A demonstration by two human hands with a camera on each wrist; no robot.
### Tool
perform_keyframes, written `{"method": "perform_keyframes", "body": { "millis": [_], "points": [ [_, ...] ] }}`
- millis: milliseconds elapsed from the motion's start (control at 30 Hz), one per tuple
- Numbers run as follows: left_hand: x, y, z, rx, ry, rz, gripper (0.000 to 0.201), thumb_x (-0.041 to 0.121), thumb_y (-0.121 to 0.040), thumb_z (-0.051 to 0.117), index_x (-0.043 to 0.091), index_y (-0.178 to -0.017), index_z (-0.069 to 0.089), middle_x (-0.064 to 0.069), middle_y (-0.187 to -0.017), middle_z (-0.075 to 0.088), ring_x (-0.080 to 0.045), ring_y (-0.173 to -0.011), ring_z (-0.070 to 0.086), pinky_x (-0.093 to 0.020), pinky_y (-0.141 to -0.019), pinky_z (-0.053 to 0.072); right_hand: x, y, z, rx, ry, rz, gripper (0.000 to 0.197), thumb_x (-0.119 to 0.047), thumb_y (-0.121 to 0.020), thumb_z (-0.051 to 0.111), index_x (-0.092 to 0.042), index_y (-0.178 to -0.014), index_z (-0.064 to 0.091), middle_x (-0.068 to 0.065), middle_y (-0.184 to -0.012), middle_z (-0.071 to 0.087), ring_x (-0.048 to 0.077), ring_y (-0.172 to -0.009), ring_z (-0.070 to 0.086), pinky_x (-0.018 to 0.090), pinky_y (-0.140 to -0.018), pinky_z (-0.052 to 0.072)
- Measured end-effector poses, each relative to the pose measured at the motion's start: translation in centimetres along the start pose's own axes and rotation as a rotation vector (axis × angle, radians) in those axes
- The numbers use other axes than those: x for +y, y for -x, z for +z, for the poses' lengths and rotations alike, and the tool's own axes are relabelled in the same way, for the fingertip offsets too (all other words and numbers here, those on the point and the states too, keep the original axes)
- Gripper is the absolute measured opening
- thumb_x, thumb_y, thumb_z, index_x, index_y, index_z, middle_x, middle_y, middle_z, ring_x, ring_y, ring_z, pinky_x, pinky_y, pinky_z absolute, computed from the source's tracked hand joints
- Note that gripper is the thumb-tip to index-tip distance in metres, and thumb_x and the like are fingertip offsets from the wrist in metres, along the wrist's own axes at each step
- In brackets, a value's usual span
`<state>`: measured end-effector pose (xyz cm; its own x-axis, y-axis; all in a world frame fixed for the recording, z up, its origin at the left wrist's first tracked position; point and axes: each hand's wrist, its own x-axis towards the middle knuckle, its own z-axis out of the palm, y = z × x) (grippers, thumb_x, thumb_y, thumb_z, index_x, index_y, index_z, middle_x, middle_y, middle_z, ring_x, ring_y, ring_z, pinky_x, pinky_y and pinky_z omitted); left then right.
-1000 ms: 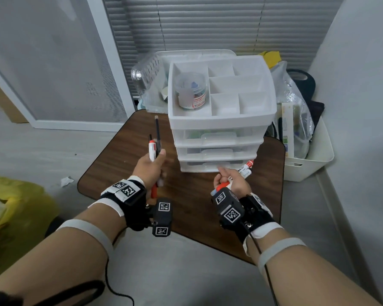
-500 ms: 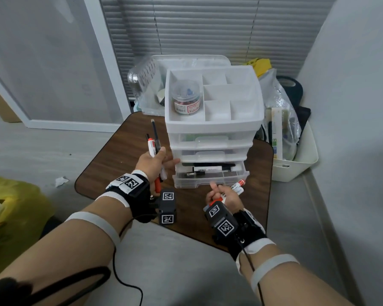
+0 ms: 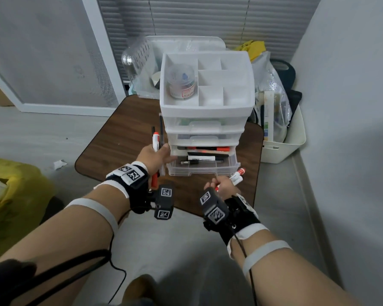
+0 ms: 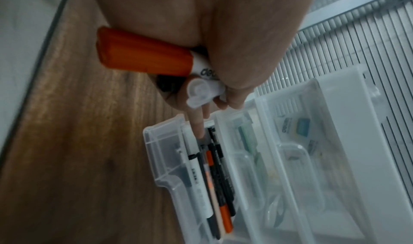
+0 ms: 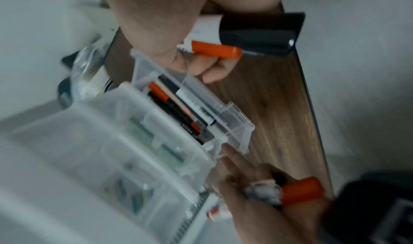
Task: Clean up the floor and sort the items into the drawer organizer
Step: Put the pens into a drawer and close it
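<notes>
Grey blinds (image 3: pixel 208 16) and a pale wall back a dark wood surface (image 3: pixel 124 133) where the white drawer organizer (image 3: pixel 206 111) stands, its bottom drawer (image 3: pixel 202 165) pulled out with pens and markers (image 3: pixel 202 154) lying lengthwise inside. I've got my left hand (image 3: pixel 152 159) right at the drawer's left end, fingers (image 4: pixel 197 124) wrapped round a bundle of pens (image 3: pixel 156 140) standing upright, a red-capped marker among them; one finger is stretched out and reaches over the drawer's end wall, tip among the pens in there. My right hand (image 3: pixel 221 185) sits just in front of the drawer's right corner, apart from it, curled round two more markers (image 3: pixel 237 176), one with a red end, poking out to the right. Up in the organizer's top tray sits a clear round tub (image 3: pixel 181 81). Off to the right stands a cream bin (image 3: pixel 283 142); a yellow bag (image 3: pixel 13 195) lies on the floor at left.
</notes>
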<state>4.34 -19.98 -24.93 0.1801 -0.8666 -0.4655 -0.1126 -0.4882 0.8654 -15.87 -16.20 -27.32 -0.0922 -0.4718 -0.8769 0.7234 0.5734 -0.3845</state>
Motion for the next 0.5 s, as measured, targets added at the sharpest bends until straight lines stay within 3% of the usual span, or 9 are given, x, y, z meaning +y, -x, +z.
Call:
{"method": "perform_keyframes", "body": {
  "millis": [67,100,167,200,267,333,433,500],
  "points": [
    [-0.6,0.6,0.3,0.01,-0.023,0.03,0.031,0.033,-0.101,0.051,0.006,-0.115,0.058,-0.008,-0.101,0.076,-0.009,-0.088,0.075,-0.022,-0.076,0.055,-0.1,1.5,0.1,0.03,0.25,-0.29,0.009,-0.005,-0.093,0.056,-0.007,-0.102,0.055,0.007,-0.069,0.052,0.016,-0.043,0.047,0.029,-0.048,0.048],
    [-0.7,0.9,0.4,0.024,-0.052,0.046,0.029,0.032,-0.102,0.05,0.007,-0.115,0.057,-0.007,-0.101,0.076,-0.002,-0.079,0.074,-0.015,-0.068,0.054,-0.4,2.2,0.2,-0.006,0.473,-0.471,0.019,-0.009,-0.094,0.056,-0.013,-0.112,0.056,0.005,-0.073,0.055,0.017,-0.049,0.051,0.032,-0.053,0.051],
    [-0.8,0.9,0.5,0.047,-0.114,0.071,0.027,0.03,-0.102,0.05,0.006,-0.113,0.057,-0.006,-0.099,0.075,0.006,-0.065,0.07,-0.007,-0.053,0.047,-1.4,3.1,0.7,-0.155,1.066,-0.815,0.028,-0.019,-0.096,0.057,-0.022,-0.123,0.052,-0.002,-0.087,0.06,0.019,-0.069,0.06,0.037,-0.069,0.054],
    [-0.9,0.8,0.6,0.053,-0.138,0.087,0.026,0.028,-0.102,0.05,0.005,-0.112,0.057,-0.005,-0.098,0.074,0.006,-0.065,0.07,-0.006,-0.052,0.046,-2.2,3.4,1.4,-0.24,1.357,-0.937,0.025,-0.024,-0.097,0.056,-0.026,-0.121,0.049,-0.006,-0.089,0.062,0.019,-0.073,0.062,0.036,-0.071,0.055],
    [-1.0,1.1,0.8,0.07,-0.17,0.124,0.025,0.027,-0.101,0.052,0.005,-0.111,0.06,-0.004,-0.097,0.073,-0.001,-0.077,0.073,-0.011,-0.061,0.051,-3.8,3.2,3.0,-0.337,1.815,-1.079,0.014,-0.027,-0.097,0.052,-0.031,-0.107,0.044,-0.006,-0.082,0.061,0.018,-0.068,0.061,0.035,-0.065,0.053],
    [-1.0,1.3,0.9,0.065,-0.193,0.139,0.023,0.027,-0.101,0.053,0.006,-0.109,0.06,-0.001,-0.094,0.073,-0.012,-0.088,0.074,-0.018,-0.071,0.053,-4.9,2.2,4.3,-0.325,2.081,-1.185,0.016,-0.024,-0.095,0.052,-0.032,-0.104,0.041,-0.004,-0.083,0.061,0.02,-0.068,0.061,0.038,-0.067,0.054],
    [-1.3,1.5,0.8,0.057,-0.174,0.15,0.015,0.024,-0.101,0.053,0.01,-0.106,0.058,0.0,-0.091,0.072,-0.008,-0.079,0.073,-0.014,-0.065,0.055,-5.1,0.7,5.5,-0.297,2.257,-1.266,0.031,-0.018,-0.092,0.054,-0.032,-0.118,0.045,-0.001,-0.095,0.061,0.024,-0.079,0.061,0.035,-0.07,0.05],
    [-1.6,1.2,0.5,0.054,-0.194,0.157,0.021,0.034,-0.096,0.056,0.015,-0.104,0.06,-0.002,-0.097,0.075,-0.014,-0.084,0.075,-0.03,-0.081,0.06,-5.0,0.2,6.0,-0.298,2.383,-1.294,0.037,-0.017,-0.092,0.054,-0.03,-0.126,0.047,0.001,-0.103,0.061,0.026,-0.092,0.062,0.037,-0.077,0.047]
  ]
}}
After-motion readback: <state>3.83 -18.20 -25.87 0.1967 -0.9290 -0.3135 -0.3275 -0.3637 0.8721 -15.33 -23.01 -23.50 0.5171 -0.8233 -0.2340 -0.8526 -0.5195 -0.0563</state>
